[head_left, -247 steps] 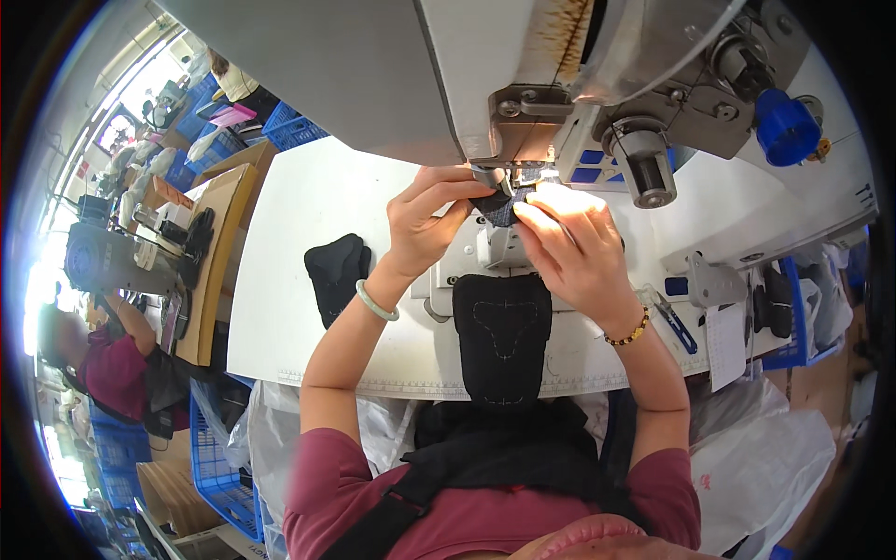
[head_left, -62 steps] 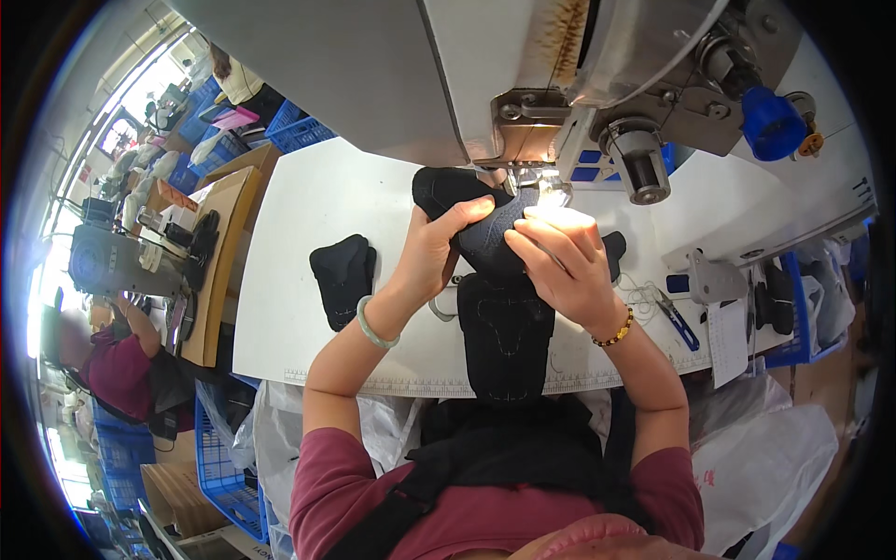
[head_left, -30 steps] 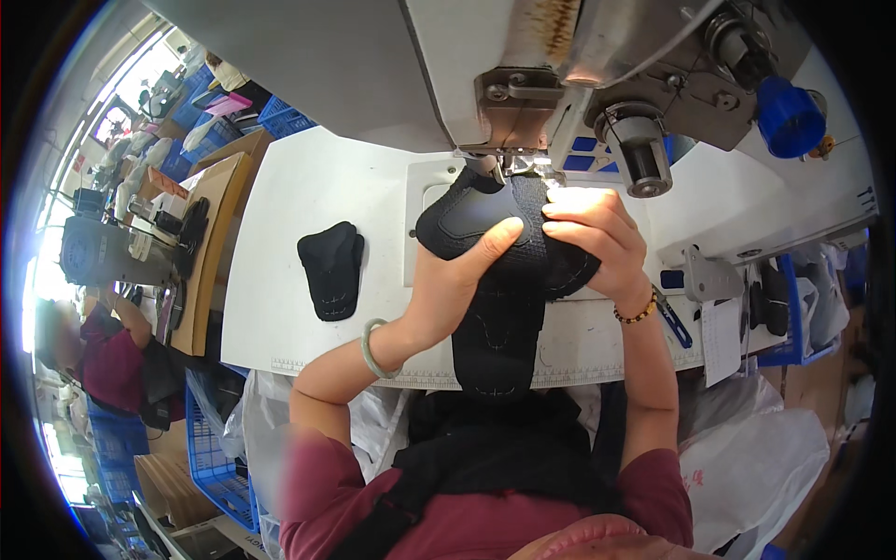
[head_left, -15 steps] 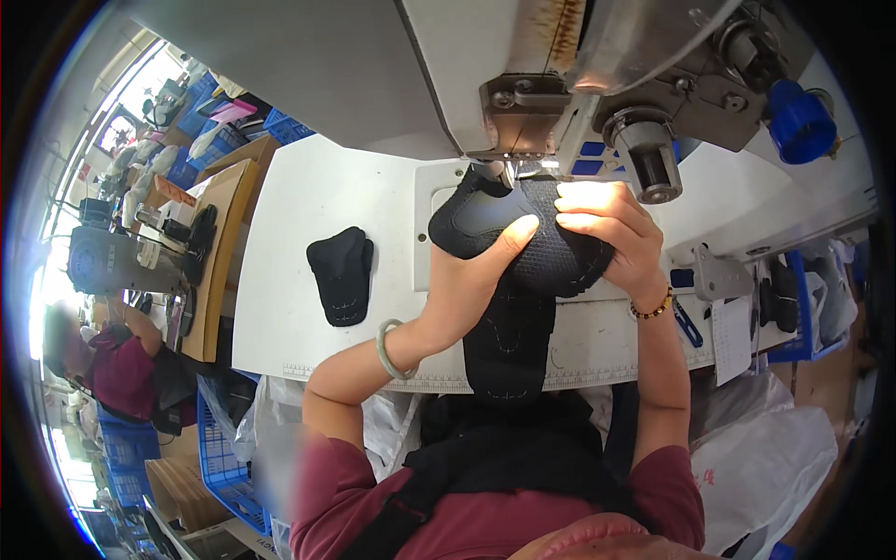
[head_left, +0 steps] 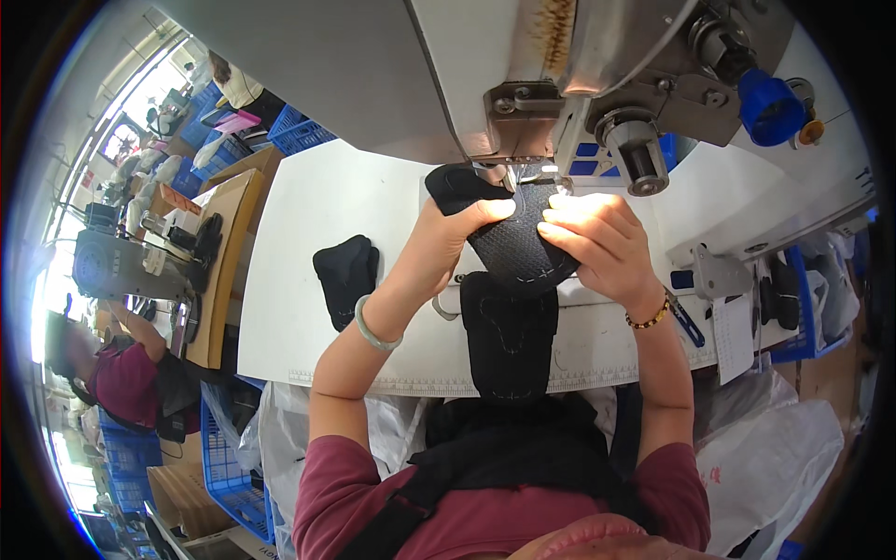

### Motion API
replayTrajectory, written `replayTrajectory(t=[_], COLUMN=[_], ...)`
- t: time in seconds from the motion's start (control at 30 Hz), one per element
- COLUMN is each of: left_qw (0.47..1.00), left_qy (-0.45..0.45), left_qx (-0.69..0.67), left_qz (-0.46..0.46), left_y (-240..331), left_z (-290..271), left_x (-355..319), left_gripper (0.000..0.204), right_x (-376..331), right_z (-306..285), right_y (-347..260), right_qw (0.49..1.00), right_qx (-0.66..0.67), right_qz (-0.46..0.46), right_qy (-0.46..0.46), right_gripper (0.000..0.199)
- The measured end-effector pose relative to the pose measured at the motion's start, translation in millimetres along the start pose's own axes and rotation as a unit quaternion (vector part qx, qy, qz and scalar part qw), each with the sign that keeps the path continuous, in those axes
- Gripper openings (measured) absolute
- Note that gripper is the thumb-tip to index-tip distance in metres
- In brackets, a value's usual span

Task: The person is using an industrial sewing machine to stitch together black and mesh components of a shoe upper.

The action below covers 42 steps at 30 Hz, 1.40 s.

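White sewing table (head_left: 308,215): left hand (head_left: 448,233) and right hand (head_left: 602,238) both pinching a black fabric piece (head_left: 518,243) under the machine head (head_left: 560,84)

Two hands, left hand (head_left: 446,245) and right hand (head_left: 597,243), grip one black mesh shoe piece (head_left: 518,245) under one sewing machine (head_left: 560,84). Two more black pieces: stitched panel (head_left: 509,341), small piece (head_left: 345,275). One green bangle (head_left: 373,331), one bead bracelet (head_left: 651,317).
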<state>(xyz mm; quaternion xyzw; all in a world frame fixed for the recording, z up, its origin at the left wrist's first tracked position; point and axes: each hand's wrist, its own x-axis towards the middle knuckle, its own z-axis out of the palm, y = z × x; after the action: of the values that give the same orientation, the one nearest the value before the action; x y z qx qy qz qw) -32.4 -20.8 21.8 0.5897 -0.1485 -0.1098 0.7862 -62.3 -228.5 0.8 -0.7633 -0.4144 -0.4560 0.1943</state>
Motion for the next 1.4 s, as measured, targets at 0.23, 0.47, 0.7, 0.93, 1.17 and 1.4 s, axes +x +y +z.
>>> replayTrajectory(t=[0.23, 0.47, 0.7, 0.93, 1.17, 1.4], left_qw=[0.999, 0.999, 0.999, 1.000, 0.986, 0.939], left_qy=[-0.010, -0.017, -0.011, 0.003, 0.045, 0.318], left_qx=[-0.027, -0.040, -0.037, -0.016, -0.143, 0.058], left_qz=[-0.042, -0.020, -0.021, -0.026, 0.076, 0.120], left_y=[0.1, -2.0, -3.7, -7.6, -16.6, -8.7], left_z=[-8.6, -13.7, -10.9, -12.3, -12.0, -124.4], left_x=[9.6, 13.5, 8.9, 4.3, 10.9, -22.7], left_gripper=[0.017, 0.015, 0.017, 0.019, 0.016, 0.037], right_x=[6.1, 8.6, -0.6, -9.2, -24.9, -85.4], right_z=[3.4, 6.6, 8.7, -2.2, -26.4, -38.6], right_y=[-4.5, -8.1, -4.9, 12.8, 53.5, 27.7], right_qw=[0.998, 0.997, 0.999, 0.990, 0.934, 0.873], right_qx=[-0.057, -0.074, -0.023, -0.058, -0.087, 0.061], right_qz=[-0.001, 0.004, 0.039, 0.094, 0.316, 0.480], right_qy=[0.005, 0.013, 0.017, 0.092, 0.142, -0.058], right_gripper=[0.026, 0.027, 0.036, 0.031, 0.015, 0.017])
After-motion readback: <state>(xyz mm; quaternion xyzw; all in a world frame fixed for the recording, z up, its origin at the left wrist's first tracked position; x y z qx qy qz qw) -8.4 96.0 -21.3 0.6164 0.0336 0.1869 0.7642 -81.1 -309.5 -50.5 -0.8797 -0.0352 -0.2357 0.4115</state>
